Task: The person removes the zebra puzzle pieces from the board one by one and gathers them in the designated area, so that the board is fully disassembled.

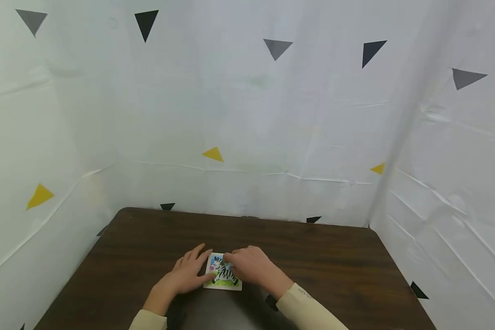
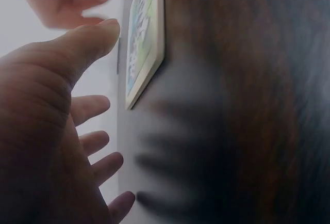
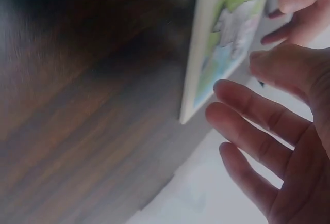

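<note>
A small square board (image 1: 223,285) with a pale rim and a zebra picture lies flat on the dark wooden table. My left hand (image 1: 188,271) is at its left side, fingers spread and fairly straight, the thumb over the lower left of the picture. In the left wrist view the thumb (image 2: 85,48) is close to the board (image 2: 147,53); contact is unclear. My right hand (image 1: 253,266) hovers over the upper right corner with loosely bent fingers. The right wrist view shows these fingers (image 3: 252,136) beside the board (image 3: 192,74), with nothing visible held.
The brown table (image 1: 334,261) extends around the board on both sides. White sheeting (image 1: 251,114) with grey, black and yellow triangles hangs behind the table and along its left and right sides. A glossy reflection lies on the tabletop nearest me.
</note>
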`<state>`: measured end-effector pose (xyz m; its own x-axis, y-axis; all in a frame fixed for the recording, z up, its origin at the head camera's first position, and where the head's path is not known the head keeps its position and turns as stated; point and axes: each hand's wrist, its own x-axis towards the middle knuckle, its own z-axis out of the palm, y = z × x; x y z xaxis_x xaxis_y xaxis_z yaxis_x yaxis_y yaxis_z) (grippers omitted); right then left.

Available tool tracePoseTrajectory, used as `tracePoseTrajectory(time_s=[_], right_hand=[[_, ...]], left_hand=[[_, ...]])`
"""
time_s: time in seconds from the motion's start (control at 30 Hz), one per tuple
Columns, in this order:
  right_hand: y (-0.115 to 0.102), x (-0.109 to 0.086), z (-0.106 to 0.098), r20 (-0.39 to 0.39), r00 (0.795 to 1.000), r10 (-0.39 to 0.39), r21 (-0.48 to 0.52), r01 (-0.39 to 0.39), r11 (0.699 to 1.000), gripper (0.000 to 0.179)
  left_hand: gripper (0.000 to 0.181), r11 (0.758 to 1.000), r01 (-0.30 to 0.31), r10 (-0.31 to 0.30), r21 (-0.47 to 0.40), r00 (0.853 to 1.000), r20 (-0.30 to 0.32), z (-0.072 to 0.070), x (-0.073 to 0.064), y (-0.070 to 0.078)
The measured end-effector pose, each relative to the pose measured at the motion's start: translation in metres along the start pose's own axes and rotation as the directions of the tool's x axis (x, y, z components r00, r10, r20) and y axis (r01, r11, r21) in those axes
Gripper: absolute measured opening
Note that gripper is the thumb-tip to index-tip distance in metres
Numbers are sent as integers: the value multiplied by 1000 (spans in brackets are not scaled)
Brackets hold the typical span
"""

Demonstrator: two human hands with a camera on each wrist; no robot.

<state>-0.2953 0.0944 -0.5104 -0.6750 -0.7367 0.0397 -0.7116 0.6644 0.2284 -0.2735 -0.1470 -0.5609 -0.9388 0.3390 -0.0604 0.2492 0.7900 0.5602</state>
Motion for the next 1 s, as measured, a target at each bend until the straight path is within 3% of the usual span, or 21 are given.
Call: tracePoseTrajectory(time_s=[0.13,0.37,0.6,0.8,0.87,1.0], right_hand=[[2,6,6,22,999,-30,-63,31,998,31],[6,11,12,61,993,-104,-161,112,981,36],[7,19,3,155,983,-103,-226,136,965,50],[3,29,-3,131,968,-214,-251,241,937,46],[2,32,-4,130,962,-241,-256,267,929,42],[4,36,-3,159,955,-250,-235,282,930,35]], left_hand=[[81,999,37,-36,-16,999,12,8,0,5],[83,998,52,-49,-43,997,57,11,-1,20],[81,996,79,-76,-34,995,64,12,-1,25],[80,991,133,-132,-26,990,47,10,-12,29],[70,992,123,-124,5,992,30,9,-16,33],[47,995,28,-31,98,999,31,4,-25,45]])
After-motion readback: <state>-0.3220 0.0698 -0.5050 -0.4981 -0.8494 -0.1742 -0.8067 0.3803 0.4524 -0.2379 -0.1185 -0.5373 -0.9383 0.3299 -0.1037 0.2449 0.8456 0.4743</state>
